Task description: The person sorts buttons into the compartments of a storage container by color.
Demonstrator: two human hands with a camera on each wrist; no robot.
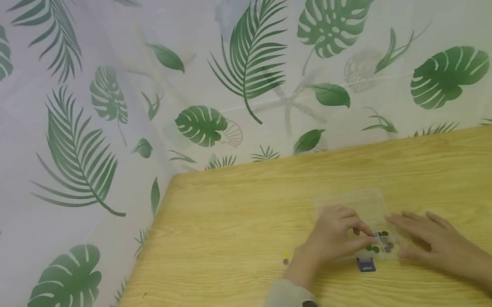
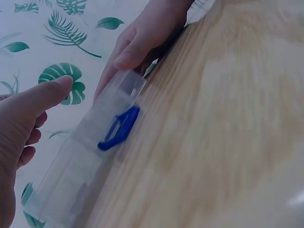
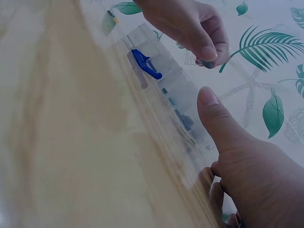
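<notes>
A clear plastic compartment box (image 1: pixel 348 259) lies with its lid (image 1: pixel 348 197) tipped back; a blue latch (image 1: pixel 366 264) hangs at its front. Small dark round pieces (image 1: pixel 388 246) and green ones (image 1: pixel 372 249) sit in its compartments. Above the box, my left hand (image 1: pixel 340 231) pinches a small dark teal disc (image 3: pixel 207 63) between thumb and finger. My right hand (image 1: pixel 441 242) lies at the box's right end, fingers and thumb extended, fingertips at its edge. The left wrist view shows the box's front wall (image 2: pixel 90 142) and blue latch from close by.
A small yellow piece (image 1: pixel 286 256) and a brownish one (image 1: pixel 285 262) lie on the wooden table (image 1: pixel 221 248), left of my left wrist. Leaf-printed sheeting (image 1: pixel 254 70) stands along the table's back and left edges.
</notes>
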